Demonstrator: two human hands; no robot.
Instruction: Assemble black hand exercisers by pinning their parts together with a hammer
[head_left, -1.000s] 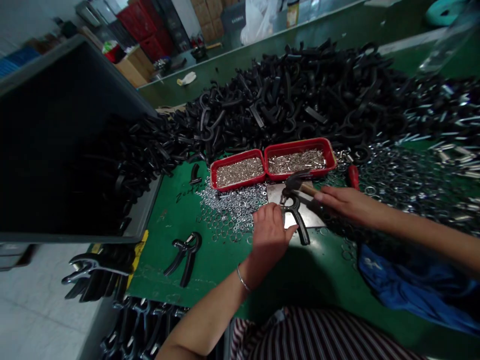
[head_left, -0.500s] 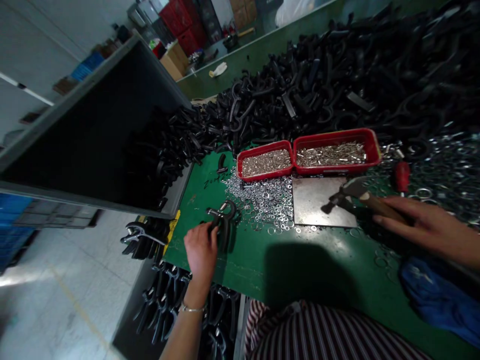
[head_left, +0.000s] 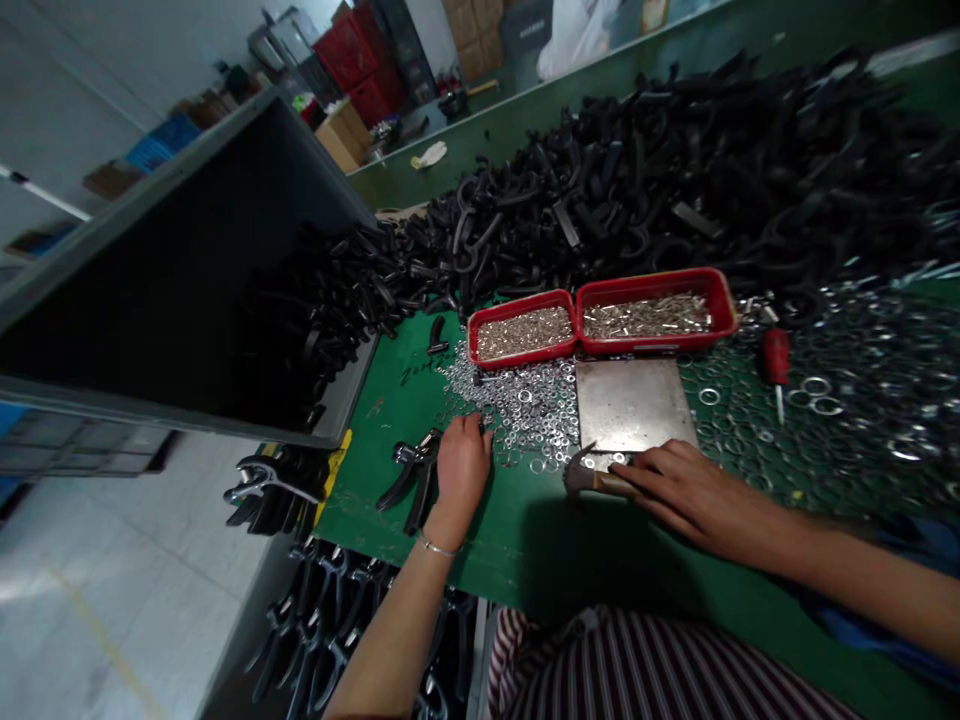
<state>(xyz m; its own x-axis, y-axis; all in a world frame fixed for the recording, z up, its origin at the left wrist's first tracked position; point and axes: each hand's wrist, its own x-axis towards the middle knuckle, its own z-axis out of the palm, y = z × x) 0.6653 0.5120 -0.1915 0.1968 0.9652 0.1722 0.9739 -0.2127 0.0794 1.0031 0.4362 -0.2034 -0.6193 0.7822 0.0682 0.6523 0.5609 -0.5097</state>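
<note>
My left hand (head_left: pixel 463 468) has its fingertips together at the left edge of the scattered small metal rings (head_left: pixel 529 410). Whatever those fingers may hold is hidden. Just left of that hand, a plier-shaped clamp with black handles (head_left: pixel 405 478) lies on the green table. My right hand (head_left: pixel 686 495) is closed around the wooden handle of a claw hammer (head_left: pixel 577 474). The hammer is low over the table, its head by the front left corner of a flat metal plate (head_left: pixel 634 405).
Two red trays, one with tiny metal parts (head_left: pixel 523 334) and one with short pins (head_left: pixel 649 316), stand behind the plate. A red screwdriver (head_left: pixel 776 356) lies among larger rings. Black handle parts (head_left: pixel 555 215) are heaped behind, spilling from a tipped grey bin (head_left: pixel 352 405).
My left hand has moved right, off the clamp and over to the small rings. My right hand has brought the hammer left and nearer, from above the plate to its front edge.
</note>
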